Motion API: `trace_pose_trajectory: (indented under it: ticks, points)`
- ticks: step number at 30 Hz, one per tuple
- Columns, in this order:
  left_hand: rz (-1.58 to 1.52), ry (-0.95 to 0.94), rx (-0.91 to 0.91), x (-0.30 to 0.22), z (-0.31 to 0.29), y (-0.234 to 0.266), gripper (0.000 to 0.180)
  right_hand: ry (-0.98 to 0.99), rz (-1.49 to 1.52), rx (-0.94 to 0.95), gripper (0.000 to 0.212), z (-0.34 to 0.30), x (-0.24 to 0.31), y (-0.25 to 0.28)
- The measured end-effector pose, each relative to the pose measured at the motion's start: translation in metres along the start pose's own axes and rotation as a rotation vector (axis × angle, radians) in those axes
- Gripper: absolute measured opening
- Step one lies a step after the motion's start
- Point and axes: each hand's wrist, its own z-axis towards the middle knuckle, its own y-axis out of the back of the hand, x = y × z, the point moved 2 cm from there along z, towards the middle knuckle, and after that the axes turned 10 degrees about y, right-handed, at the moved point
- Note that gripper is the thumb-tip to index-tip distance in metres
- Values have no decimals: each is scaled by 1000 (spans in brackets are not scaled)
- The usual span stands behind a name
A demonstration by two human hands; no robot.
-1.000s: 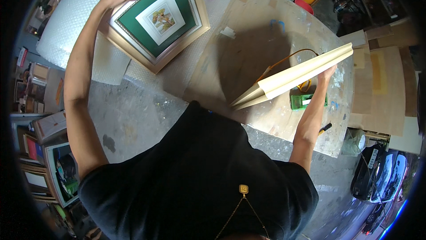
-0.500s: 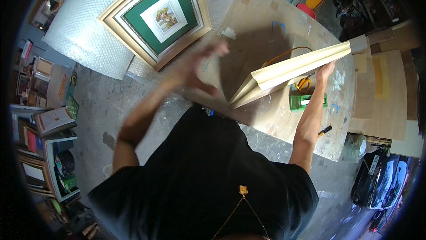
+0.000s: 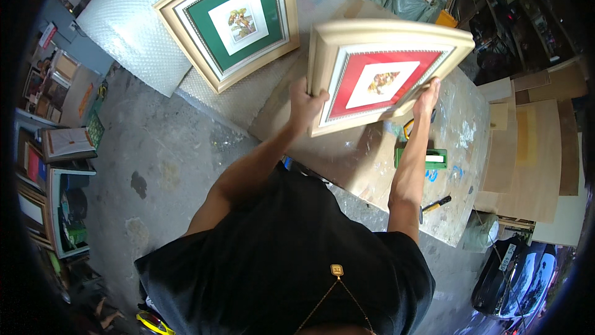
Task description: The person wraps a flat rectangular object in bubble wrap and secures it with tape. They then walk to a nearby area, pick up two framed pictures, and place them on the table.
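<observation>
Between my two hands is a picture frame with a red mat (image 3: 354, 81), pale wood moulding and a small picture at its centre. It is tilted above the worktable (image 3: 365, 167), face turned toward me. My left hand (image 3: 306, 105) is closed round its left side, thumb on the front. My right hand (image 3: 426, 98) grips its lower right edge; some of those fingers are hidden. To the left, a similar frame with a green mat (image 3: 204, 13) leans upright on bubble wrap (image 3: 139, 31).
A green plastic holder (image 3: 438, 166) lies on the table by my right forearm, with a yellow-and-black cutter (image 3: 437, 204) nearer the front edge. Wood panels (image 3: 520, 149) stand at the right, and a dark car (image 3: 517, 279) is beyond. More frames (image 3: 68, 143) are stacked at far left.
The red-mat frame has been raised and turned from edge-on to face me. My left hand, earlier free and blurred in the air, now holds its left side. The view has shifted slightly.
</observation>
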Motion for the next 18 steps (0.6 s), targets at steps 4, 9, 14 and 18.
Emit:
trace_pose_trajectory:
  ticks: [4, 9, 14, 18]
  points:
    - [-191, -137, -29, 8, 78, 12, 12, -77, -108, 75, 57, 31, 7, -79]
    - [-246, -135, -52, 13, 144, 31, 17, -193, -178, 227, 59, 80, -22, -144]
    - [-241, -144, -125, 22, 197, 56, 19, -266, -244, 318, 55, 97, -43, -215]
    - [-290, -81, -157, 29, 223, 50, 23, -294, -181, 331, 57, 120, -73, -233]
